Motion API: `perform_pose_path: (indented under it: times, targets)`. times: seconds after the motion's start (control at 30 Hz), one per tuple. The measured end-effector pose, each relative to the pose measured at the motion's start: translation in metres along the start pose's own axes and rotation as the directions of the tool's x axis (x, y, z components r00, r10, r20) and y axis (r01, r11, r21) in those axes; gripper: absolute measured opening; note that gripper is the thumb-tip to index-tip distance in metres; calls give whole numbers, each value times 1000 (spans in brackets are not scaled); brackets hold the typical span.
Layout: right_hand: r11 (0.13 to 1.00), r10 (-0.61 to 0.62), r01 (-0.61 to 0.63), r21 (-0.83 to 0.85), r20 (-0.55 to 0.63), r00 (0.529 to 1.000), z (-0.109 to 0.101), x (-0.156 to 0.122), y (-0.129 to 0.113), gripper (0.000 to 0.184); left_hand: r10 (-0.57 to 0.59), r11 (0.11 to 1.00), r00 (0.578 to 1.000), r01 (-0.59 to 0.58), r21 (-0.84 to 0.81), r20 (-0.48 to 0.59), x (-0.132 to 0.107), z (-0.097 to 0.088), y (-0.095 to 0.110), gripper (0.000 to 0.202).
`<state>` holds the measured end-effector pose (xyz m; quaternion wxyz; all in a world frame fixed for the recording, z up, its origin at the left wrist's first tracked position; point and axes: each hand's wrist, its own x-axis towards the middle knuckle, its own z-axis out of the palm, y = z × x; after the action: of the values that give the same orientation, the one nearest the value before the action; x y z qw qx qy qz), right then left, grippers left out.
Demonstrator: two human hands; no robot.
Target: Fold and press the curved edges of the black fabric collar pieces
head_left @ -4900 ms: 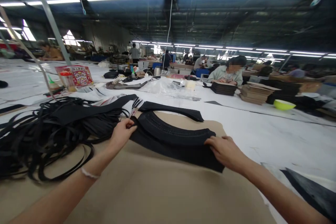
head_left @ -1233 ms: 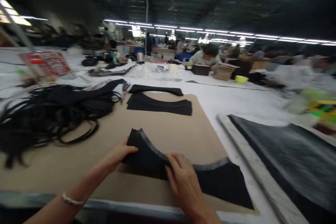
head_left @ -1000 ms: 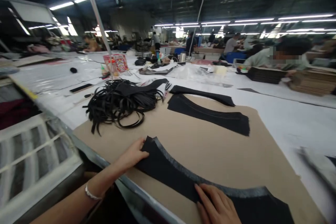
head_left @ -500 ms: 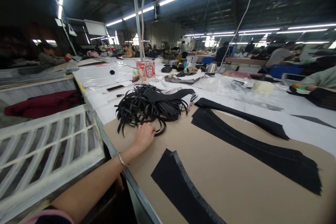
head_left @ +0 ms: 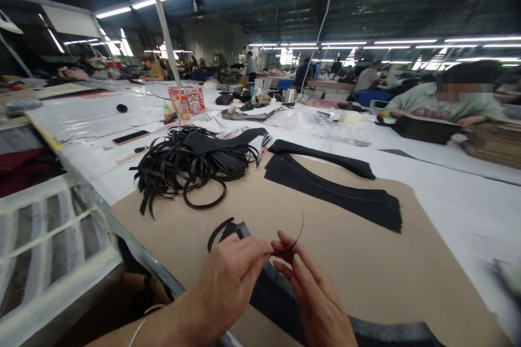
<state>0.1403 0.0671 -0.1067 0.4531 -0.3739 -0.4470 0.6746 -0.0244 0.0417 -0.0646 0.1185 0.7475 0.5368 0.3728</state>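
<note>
My left hand [head_left: 228, 279] pinches a thin, narrow black strip [head_left: 300, 232] above the near part of the table. One end of the strip curves upward past the fingers of my right hand [head_left: 315, 295], which are closed lightly about it. Left of my left hand, a curved black length [head_left: 215, 234] sticks out, seemingly the same strip. Beneath both hands lies a curved black fabric panel [head_left: 277, 303], partly hidden by them. A tangled heap of black strips [head_left: 195, 162] lies farther off, with one loop at its near side.
Two more black panels, a broad one [head_left: 334, 192] and a narrow one [head_left: 321, 157], lie on a tan board [head_left: 391, 265]. Beyond are a phone-like dark slab [head_left: 131, 137] and a red patterned box [head_left: 191, 100]. Across the table a co-worker [head_left: 431, 100] handles stacked pieces.
My left hand has come from the strip heap toward me, now with a strip in it. My right hand has entered and meets it. The view has turned right.
</note>
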Motion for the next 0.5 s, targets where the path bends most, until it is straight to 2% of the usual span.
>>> perform_pose_path:
  times: [0.07,0.13,0.17,0.23,0.3,0.33,0.37,0.43,0.5]
  targets:
    - [992,9,-12,125,28,1000,9,2,-8,34,-75,991,993,85,-99,96,-13,6,13,23]
    - [975,24,-30,218,32,999,12,-2,-14,27,-185,949,951,238,-205,249,-25,6,22,22]
    - [962,38,-45,268,30,999,12,-5,-17,26,-224,910,907,326,-257,357,-29,5,25,25]
    - [933,90,-106,344,60,994,8,-15,-23,27,-224,816,788,473,-332,573,-36,-1,28,37]
    - [914,171,-206,350,128,977,2,-26,-28,29,-182,736,693,567,-371,698,-38,-8,28,51]
    - [910,214,-260,323,171,962,-2,-32,-30,30,-179,696,672,603,-390,719,-36,-11,27,56]
    - [909,255,-308,281,211,944,-5,-37,-30,31,-194,647,672,635,-421,715,-33,-13,26,60]
    - [915,320,-367,169,252,913,-11,-46,-26,35,-262,519,705,679,-520,659,-24,-14,22,62]
    - [924,360,-382,34,261,895,-15,-52,-18,40,-318,403,738,673,-620,595,-13,-9,18,54]
